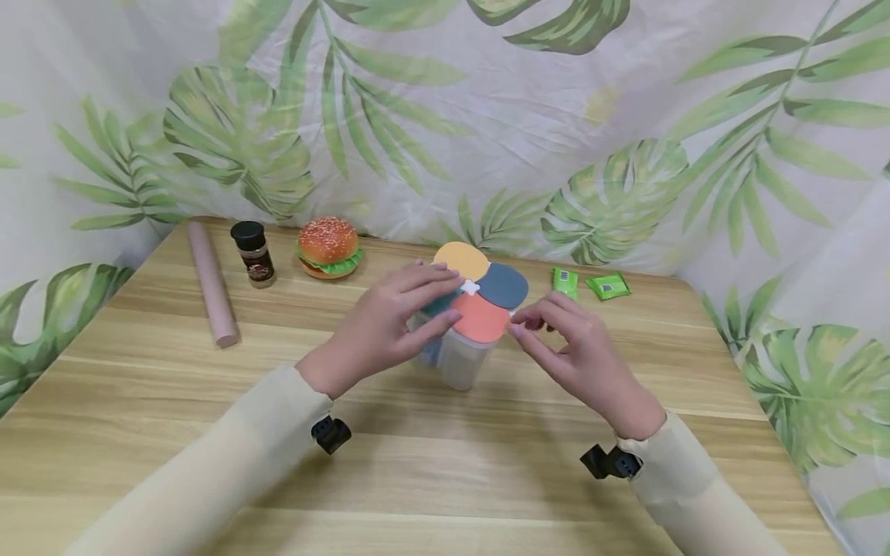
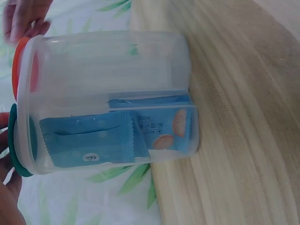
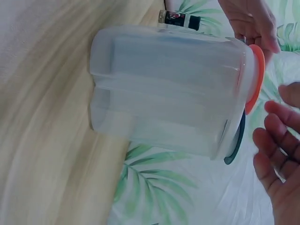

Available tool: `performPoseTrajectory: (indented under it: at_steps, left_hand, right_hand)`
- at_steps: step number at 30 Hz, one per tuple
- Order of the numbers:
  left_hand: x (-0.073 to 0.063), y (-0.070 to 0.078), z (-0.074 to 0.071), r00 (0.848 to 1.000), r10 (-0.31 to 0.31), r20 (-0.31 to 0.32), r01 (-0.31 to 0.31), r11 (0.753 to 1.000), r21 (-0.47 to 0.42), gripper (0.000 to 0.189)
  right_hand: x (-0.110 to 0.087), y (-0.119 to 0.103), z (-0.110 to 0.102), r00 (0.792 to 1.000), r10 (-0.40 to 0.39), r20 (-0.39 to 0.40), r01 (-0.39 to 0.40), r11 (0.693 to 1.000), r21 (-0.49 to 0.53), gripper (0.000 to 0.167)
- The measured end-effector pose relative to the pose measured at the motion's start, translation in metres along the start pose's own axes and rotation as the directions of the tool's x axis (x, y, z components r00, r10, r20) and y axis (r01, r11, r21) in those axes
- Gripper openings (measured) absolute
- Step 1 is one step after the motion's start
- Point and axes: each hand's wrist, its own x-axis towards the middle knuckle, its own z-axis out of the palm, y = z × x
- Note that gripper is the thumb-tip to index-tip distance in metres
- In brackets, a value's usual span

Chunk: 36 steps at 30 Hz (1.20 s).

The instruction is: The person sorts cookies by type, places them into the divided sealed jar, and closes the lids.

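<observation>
A clear plastic storage container stands on the table, topped by petal-shaped lids in yellow, dark blue, coral and teal. Blue snack packets lie in the compartment under the teal lid; the compartment below the coral lid looks empty. My left hand reaches over the lid's left side, fingers extended, fingertips at the teal and coral lids. Beside the coral lid's right edge is my right hand, fingers loosely bent, holding nothing; the right wrist view shows its fingers apart from the container.
On the left of the wooden table lie a pink cylinder, a black-capped spice jar and a toy hamburger. Two small green packets sit at the back right. A leaf-patterned cloth hangs behind.
</observation>
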Motion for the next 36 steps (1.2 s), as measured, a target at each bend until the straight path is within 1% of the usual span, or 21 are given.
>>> performPoseTrajectory:
  at_steps: [1,3,6,8,10,13,17,20,25,31,33,36]
  left_hand:
    - [-0.001,0.001,0.000,1.000,0.018,0.016,-0.018,1.000,0.011,0.043]
    - [-0.002,0.002,0.000,0.998,0.035,0.053,-0.037,0.999,0.024,0.043]
    - [-0.003,0.004,0.000,0.994,0.036,0.103,-0.039,0.999,0.023,0.047]
    - [-0.003,0.005,0.000,0.991,0.029,0.134,-0.031,0.999,0.010,0.048]
    - [-0.002,0.007,0.000,0.987,0.026,0.156,-0.026,1.000,-0.002,0.050]
    - [-0.001,0.008,-0.001,0.984,0.027,0.176,-0.025,1.000,-0.012,0.051]
    - [0.000,0.008,-0.003,0.981,0.031,0.194,-0.032,0.999,0.002,0.052]
    - [-0.001,0.008,-0.003,0.977,0.035,0.212,-0.040,0.999,0.020,0.050]
    - [-0.004,0.008,-0.003,0.976,0.040,0.213,-0.052,0.997,0.050,0.045]
    - [-0.006,0.008,0.001,0.979,0.086,0.183,-0.105,0.990,0.097,0.044]
    - [-0.006,0.008,0.002,0.980,0.098,0.175,-0.117,0.987,0.106,0.044]
    - [-0.007,0.007,0.003,0.979,0.122,0.165,-0.146,0.979,0.143,0.045]
  right_hand:
    - [0.002,-0.001,0.001,1.000,-0.020,0.011,0.020,1.000,-0.006,0.019]
    - [0.005,-0.001,0.001,0.997,-0.048,0.058,0.049,0.999,-0.015,0.031]
    - [0.009,0.000,0.003,0.986,-0.100,0.133,0.104,0.994,-0.027,0.045]
    - [0.012,0.002,0.004,0.978,-0.134,0.163,0.140,0.990,-0.024,0.051]
    - [0.014,0.005,0.005,0.971,-0.162,0.174,0.166,0.986,-0.011,0.053]
    - [0.015,0.010,0.004,0.967,-0.174,0.184,0.174,0.985,0.017,0.055]
    - [0.014,0.014,0.002,0.964,-0.177,0.197,0.171,0.984,0.045,0.055]
    - [0.014,0.015,0.001,0.960,-0.195,0.199,0.192,0.981,0.034,0.053]
    - [0.015,0.015,0.000,0.950,-0.236,0.204,0.247,0.968,-0.033,0.050]
    - [0.014,0.017,0.000,0.936,-0.300,0.185,0.319,0.944,-0.083,0.050]
    - [0.014,0.017,-0.001,0.935,-0.303,0.185,0.323,0.942,-0.088,0.047]
    - [0.014,0.017,-0.001,0.934,-0.298,0.196,0.319,0.943,-0.090,0.041]
